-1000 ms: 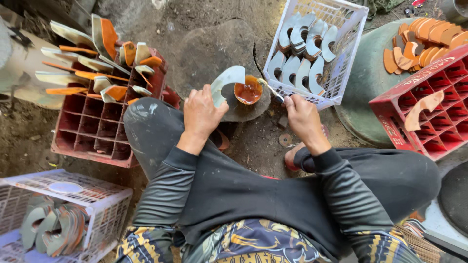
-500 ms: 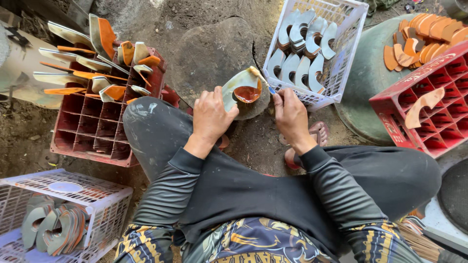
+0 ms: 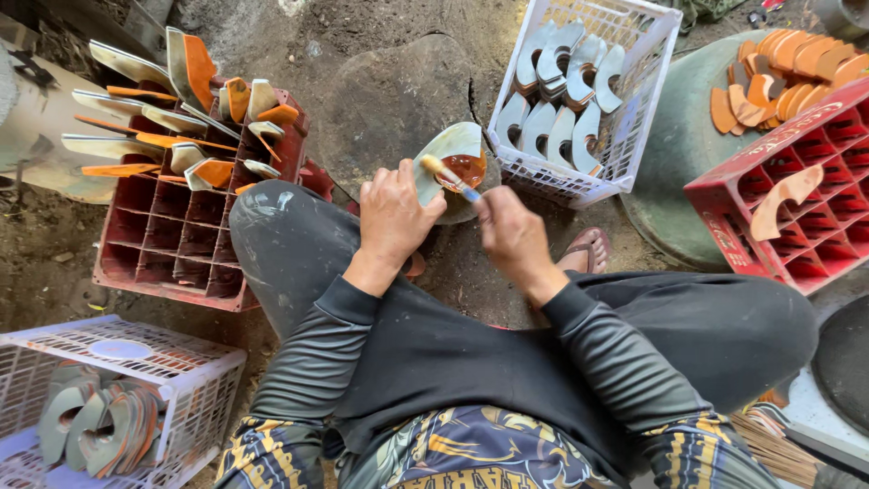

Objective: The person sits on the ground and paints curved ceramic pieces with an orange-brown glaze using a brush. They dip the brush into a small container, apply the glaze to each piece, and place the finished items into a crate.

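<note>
Now hands (image 3: 453,217) glue curved piece (image 3: 450,149) w/ brush (image 3: 445,176).

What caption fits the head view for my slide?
Seated person's left hand holds a curved pale piece while the right hand brushes amber glue on it with a small brush, crates around.

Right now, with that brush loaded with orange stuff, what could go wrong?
The brush in the right hand is spreading wet orange coating on the curved piece held by the left hand; it might drip onto the dark trousers below. The coated pieces propped in the red crate stand crowded, so wet faces could smear.
</note>
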